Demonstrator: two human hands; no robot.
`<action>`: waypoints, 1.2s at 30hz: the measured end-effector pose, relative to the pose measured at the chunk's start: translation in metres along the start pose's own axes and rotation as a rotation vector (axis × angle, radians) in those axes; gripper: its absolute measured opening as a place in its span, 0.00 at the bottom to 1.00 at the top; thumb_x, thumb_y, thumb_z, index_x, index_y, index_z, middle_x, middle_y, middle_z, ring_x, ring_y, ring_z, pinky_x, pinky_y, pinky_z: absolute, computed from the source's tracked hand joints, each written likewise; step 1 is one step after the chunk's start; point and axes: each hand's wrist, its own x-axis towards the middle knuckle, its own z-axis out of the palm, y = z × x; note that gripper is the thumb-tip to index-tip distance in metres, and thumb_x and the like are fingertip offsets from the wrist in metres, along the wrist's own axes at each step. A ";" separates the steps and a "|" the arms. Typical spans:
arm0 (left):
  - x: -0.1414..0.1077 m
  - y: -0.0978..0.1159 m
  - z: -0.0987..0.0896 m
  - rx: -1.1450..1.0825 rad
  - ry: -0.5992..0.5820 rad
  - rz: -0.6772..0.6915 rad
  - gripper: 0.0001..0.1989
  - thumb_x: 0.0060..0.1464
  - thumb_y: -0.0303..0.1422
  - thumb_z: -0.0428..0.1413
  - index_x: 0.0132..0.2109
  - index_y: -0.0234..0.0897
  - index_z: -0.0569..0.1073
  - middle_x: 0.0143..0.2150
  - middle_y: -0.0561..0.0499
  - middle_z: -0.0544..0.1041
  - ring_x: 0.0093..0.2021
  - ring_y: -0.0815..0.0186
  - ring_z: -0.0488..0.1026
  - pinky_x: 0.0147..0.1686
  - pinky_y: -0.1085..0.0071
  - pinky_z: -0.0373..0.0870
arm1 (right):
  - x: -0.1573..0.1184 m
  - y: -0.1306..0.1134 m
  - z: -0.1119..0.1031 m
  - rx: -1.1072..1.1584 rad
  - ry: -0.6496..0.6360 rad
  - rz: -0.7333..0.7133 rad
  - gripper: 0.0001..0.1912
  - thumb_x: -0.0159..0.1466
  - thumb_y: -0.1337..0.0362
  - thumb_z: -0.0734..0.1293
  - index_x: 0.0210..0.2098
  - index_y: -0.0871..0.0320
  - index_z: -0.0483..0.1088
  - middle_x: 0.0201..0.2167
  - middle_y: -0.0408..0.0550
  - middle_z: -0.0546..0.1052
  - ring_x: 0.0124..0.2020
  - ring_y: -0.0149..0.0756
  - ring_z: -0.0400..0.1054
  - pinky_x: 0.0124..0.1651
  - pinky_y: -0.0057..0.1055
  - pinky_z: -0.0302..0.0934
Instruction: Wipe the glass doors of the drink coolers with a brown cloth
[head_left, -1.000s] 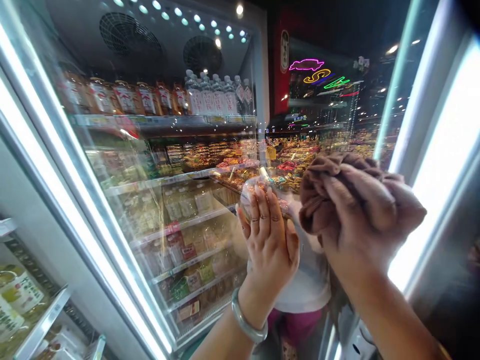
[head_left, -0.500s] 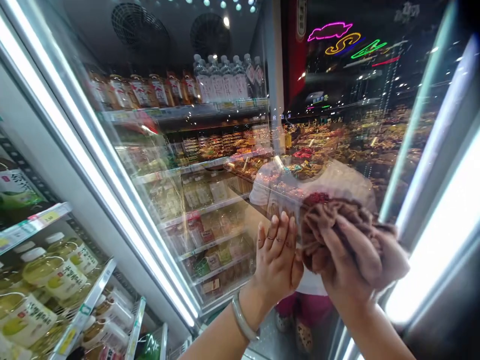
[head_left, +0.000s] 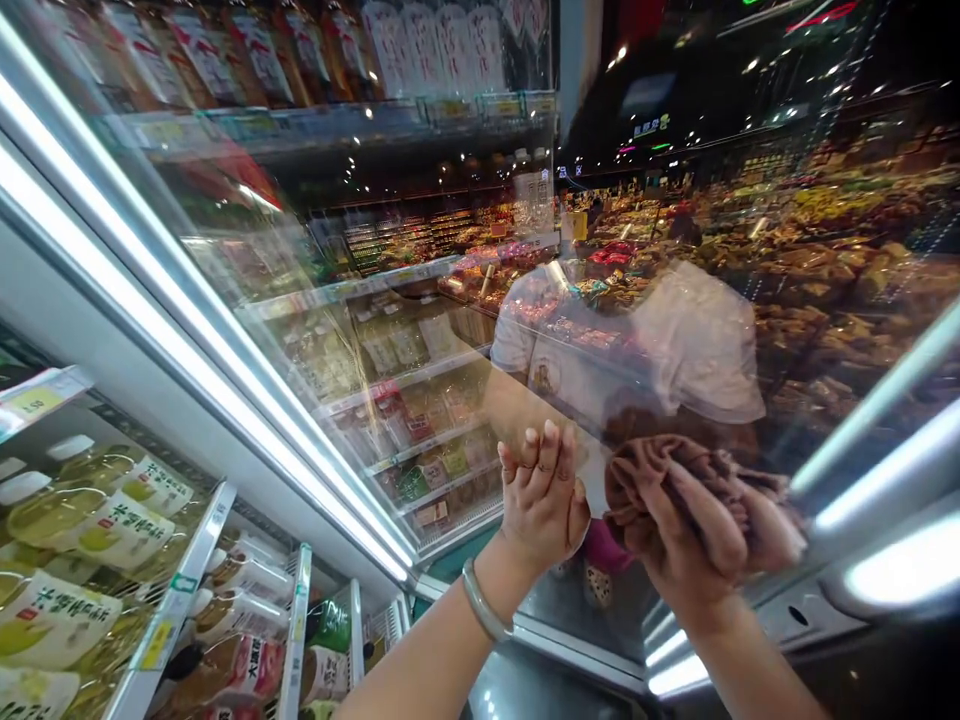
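Note:
My right hand [head_left: 694, 560] is closed round a bunched brown cloth [head_left: 645, 470] and holds it against the glass door [head_left: 450, 350]. Flat on the same pane, to the left of the cloth, lies my left hand [head_left: 541, 500], with fingers stretched upward and nothing in it. A pale bangle [head_left: 484, 605] circles the left wrist. The glass mirrors my white shirt and the shop behind me, mixed with shelves seen through it.
Bright light strips [head_left: 225, 350] run along the left frame, and another light tube [head_left: 892, 510] glows at right. Open shelves at lower left hold bottles of yellow drink [head_left: 124, 530]. Behind the glass, bottles with red labels [head_left: 262, 50] line the upper shelf.
The view has tipped downward, so the upper bottles sit higher in the picture and the floor edge shows. Both hands stay on the glass, the right one still with the cloth.

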 end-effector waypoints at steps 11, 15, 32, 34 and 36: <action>-0.047 -0.055 -0.002 0.003 0.061 0.017 0.38 0.63 0.26 0.48 0.78 0.34 0.49 0.80 0.46 0.47 0.81 0.61 0.36 0.79 0.50 0.25 | 0.001 -0.029 0.012 -0.015 0.030 -0.039 0.24 0.60 0.56 0.79 0.55 0.43 0.79 0.37 0.42 0.81 0.51 0.44 0.68 0.54 0.42 0.57; -0.065 -0.062 -0.004 0.009 0.046 -0.025 0.39 0.63 0.25 0.49 0.78 0.33 0.48 0.80 0.43 0.47 0.81 0.58 0.37 0.79 0.49 0.29 | -0.033 -0.056 0.016 0.007 -0.094 -0.103 0.15 0.63 0.59 0.75 0.50 0.39 0.81 0.40 0.40 0.82 0.49 0.42 0.67 0.54 0.43 0.57; -0.089 -0.063 0.004 0.030 0.037 -0.038 0.39 0.64 0.30 0.50 0.78 0.33 0.48 0.81 0.49 0.42 0.81 0.56 0.38 0.80 0.48 0.31 | -0.043 -0.085 0.036 0.105 -0.102 -0.174 0.11 0.67 0.59 0.70 0.42 0.35 0.83 0.42 0.34 0.83 0.44 0.40 0.66 0.53 0.44 0.51; -0.088 -0.063 0.006 0.061 0.046 -0.031 0.40 0.63 0.31 0.51 0.78 0.33 0.48 0.81 0.46 0.44 0.81 0.55 0.38 0.80 0.46 0.33 | -0.037 -0.079 0.035 0.128 -0.112 -0.156 0.10 0.67 0.59 0.71 0.44 0.37 0.83 0.41 0.35 0.84 0.45 0.40 0.66 0.53 0.43 0.51; -0.085 -0.063 0.008 0.086 0.069 -0.033 0.40 0.63 0.30 0.51 0.78 0.34 0.48 0.80 0.44 0.46 0.81 0.54 0.39 0.79 0.43 0.35 | -0.037 -0.067 0.033 0.143 -0.101 -0.140 0.09 0.67 0.58 0.72 0.44 0.39 0.83 0.37 0.36 0.84 0.43 0.40 0.66 0.52 0.43 0.52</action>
